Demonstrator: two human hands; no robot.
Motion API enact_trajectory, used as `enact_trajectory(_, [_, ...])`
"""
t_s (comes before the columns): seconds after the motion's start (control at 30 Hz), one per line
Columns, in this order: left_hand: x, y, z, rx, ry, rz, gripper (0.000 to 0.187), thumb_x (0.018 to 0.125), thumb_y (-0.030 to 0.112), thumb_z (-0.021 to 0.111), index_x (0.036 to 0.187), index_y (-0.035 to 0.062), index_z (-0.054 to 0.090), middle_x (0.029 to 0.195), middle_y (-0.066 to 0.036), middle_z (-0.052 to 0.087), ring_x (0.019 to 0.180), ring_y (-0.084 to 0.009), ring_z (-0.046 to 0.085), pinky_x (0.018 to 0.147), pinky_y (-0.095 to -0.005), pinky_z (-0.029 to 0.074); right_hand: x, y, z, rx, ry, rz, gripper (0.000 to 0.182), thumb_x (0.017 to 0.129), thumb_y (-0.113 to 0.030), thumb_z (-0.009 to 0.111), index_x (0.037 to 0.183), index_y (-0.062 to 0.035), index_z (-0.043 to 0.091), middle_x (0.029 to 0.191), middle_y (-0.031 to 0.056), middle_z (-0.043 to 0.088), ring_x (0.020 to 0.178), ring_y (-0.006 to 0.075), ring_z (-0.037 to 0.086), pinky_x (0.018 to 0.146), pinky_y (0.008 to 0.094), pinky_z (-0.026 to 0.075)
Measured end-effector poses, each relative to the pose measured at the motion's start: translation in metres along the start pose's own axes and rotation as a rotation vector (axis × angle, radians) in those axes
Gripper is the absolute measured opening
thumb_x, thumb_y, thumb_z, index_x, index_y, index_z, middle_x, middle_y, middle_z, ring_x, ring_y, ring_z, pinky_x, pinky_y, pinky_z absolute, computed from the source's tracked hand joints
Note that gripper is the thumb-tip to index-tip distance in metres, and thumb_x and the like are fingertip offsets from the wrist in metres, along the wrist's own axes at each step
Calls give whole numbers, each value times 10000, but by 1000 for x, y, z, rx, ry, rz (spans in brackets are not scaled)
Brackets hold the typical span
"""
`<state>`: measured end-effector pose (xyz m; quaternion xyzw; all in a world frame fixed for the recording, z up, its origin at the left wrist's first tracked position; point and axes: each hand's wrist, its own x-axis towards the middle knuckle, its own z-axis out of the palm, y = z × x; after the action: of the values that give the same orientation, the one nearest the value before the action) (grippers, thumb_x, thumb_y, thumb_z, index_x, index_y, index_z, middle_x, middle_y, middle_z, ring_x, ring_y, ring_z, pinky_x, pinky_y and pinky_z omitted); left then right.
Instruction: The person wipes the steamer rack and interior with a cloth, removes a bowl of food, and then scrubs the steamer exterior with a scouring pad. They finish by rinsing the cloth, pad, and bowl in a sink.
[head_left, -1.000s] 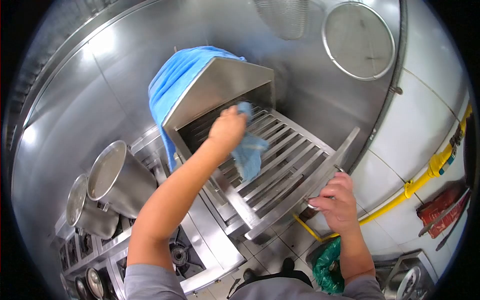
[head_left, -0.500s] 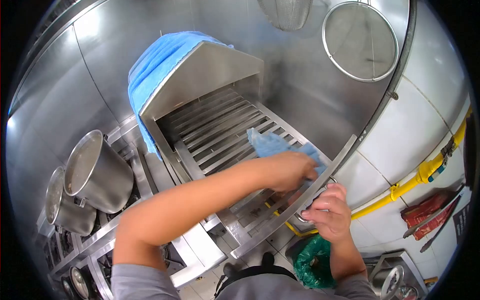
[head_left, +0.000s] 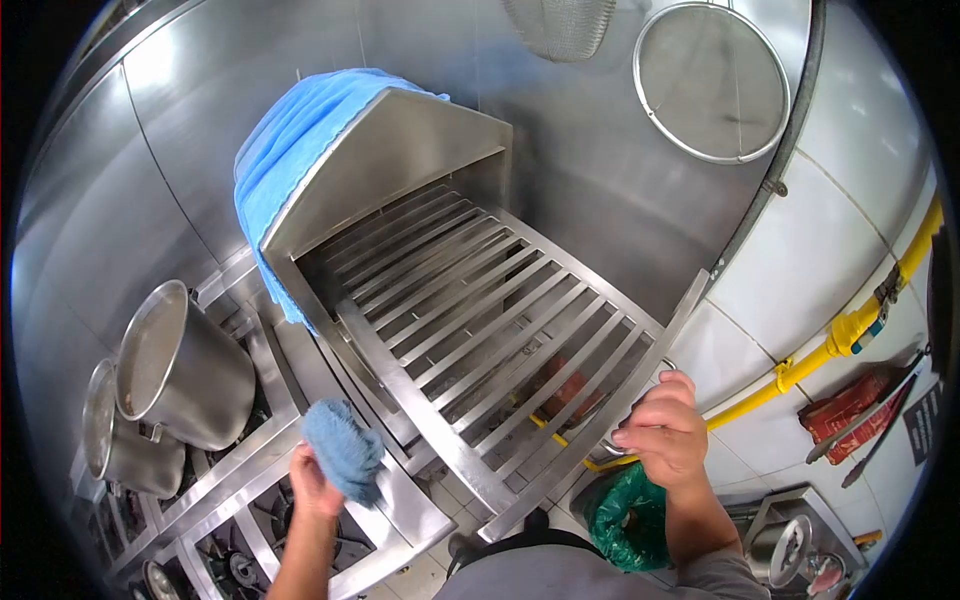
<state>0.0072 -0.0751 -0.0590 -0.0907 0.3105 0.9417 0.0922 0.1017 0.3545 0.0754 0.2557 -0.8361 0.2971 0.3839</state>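
A bunched blue cloth point(head_left: 343, 450) is in my left hand point(head_left: 314, 484), held up to the left of a slatted metal rack point(head_left: 520, 345). The cloth is apart from the rack, over the steel stove edge. My right hand point(head_left: 665, 430) is closed round the metal handle point(head_left: 613, 448) on the rack's front bar. The rack sticks out of a steel hooded grill unit point(head_left: 400, 165), its bars showing gaps down to the floor. Over the hood's top lies a bright blue towel point(head_left: 300, 140).
Two steel pots point(head_left: 190, 370) stand on burners at the left. A green-lined bin point(head_left: 630, 520) is below my right arm. A yellow pipe point(head_left: 850, 335) runs along the tiled wall, near hanging tongs point(head_left: 880, 410). A round mesh strainer point(head_left: 712, 85) hangs at the back.
My left hand has lifted the cloth off the rack's front right part and brought it across to the left side. My right hand stays on the handle.
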Motion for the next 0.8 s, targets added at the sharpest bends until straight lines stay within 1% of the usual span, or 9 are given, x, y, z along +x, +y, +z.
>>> enact_trajectory(0.07, [12, -29, -9, -153, -48, -26, 584, 868, 329, 486, 1377, 44, 461, 1329, -173, 557, 1179, -356, 552, 1020, -493, 430, -1, 0, 2, -6, 13, 2, 245, 656, -163, 780, 894, -208, 747, 826, -53, 616, 820, 163, 550, 976, 408, 361])
enact_trajectory(0.1, [15, -41, 16, -217, -78, -18, 552, 902, 392, 484, 1331, 45, 512, 1289, -171, 587, 1155, -351, 574, 1004, -484, 447, -2, 0, 3, -10, 31, 7, 223, 669, -160, 774, 885, -206, 745, 825, -51, 617, 825, 167, 552, 984, 414, 357])
enact_trajectory(0.23, [43, -77, 113, -788, -480, -135, 441, 954, 391, 507, 1264, 82, 558, 1217, -143, 626, 1123, -326, 589, 1002, -474, 445, -5, -2, 4, -32, 38, 19, 176, 710, -149, 752, 880, -196, 738, 830, -45, 616, 836, 177, 554, 995, 431, 349])
enact_trajectory(0.3, [54, -97, 134, -366, -328, -119, 499, 960, 426, 487, 1330, 94, 518, 1278, -136, 592, 1186, -325, 555, 1028, -478, 426, -5, 1, 3, -14, 19, 26, 166, 734, -138, 738, 893, -187, 737, 830, -36, 610, 837, 186, 554, 999, 441, 343])
enact_trajectory(0.33, [59, -108, 147, -304, -326, -133, 509, 958, 434, 486, 1335, 94, 514, 1285, -137, 587, 1192, -327, 550, 1031, -480, 423, -4, 3, 2, -19, 19, 20, 166, 734, -138, 738, 893, -187, 737, 830, -36, 610, 837, 186, 554, 999, 441, 343])
enact_trajectory(0.47, [63, -154, 212, -369, -626, -233, 549, 950, 466, 478, 1356, 96, 495, 1312, -142, 566, 1216, -332, 531, 1043, -486, 411, -3, 9, 1, -10, 7, 21, 154, 744, -149, 730, 895, -180, 734, 822, -26, 601, 832, 198, 552, 999, 450, 338])
enact_trajectory(0.6, [62, -173, 232, -381, -771, -220, 590, 943, 498, 470, 1377, 97, 476, 1339, -147, 545, 1241, -338, 511, 1056, -492, 398, -5, 11, 3, -3, 20, 39, 108, 749, -152, 723, 854, -171, 733, 812, -23, 598, 821, 202, 551, 995, 457, 337])
enact_trajectory(0.73, [53, -166, 219, -355, -806, -221, 632, 936, 529, 463, 1398, 99, 456, 1365, -152, 524, 1265, -343, 491, 1068, -499, 386, -3, 10, 6, 10, 49, 36, 98, 737, -152, 727, 834, -165, 732, 802, -22, 598, 809, 200, 550, 992, 455, 338])
enact_trajectory(0.8, [54, -161, 179, -434, -646, -459, 697, 922, 580, 440, 1427, 101, 421, 1408, -162, 479, 1301, -356, 453, 1087, -518, 356, -4, 13, 7, -2, 67, 8, 110, 730, -155, 728, 839, -167, 733, 796, -26, 601, 800, 195, 547, 990, 455, 339])
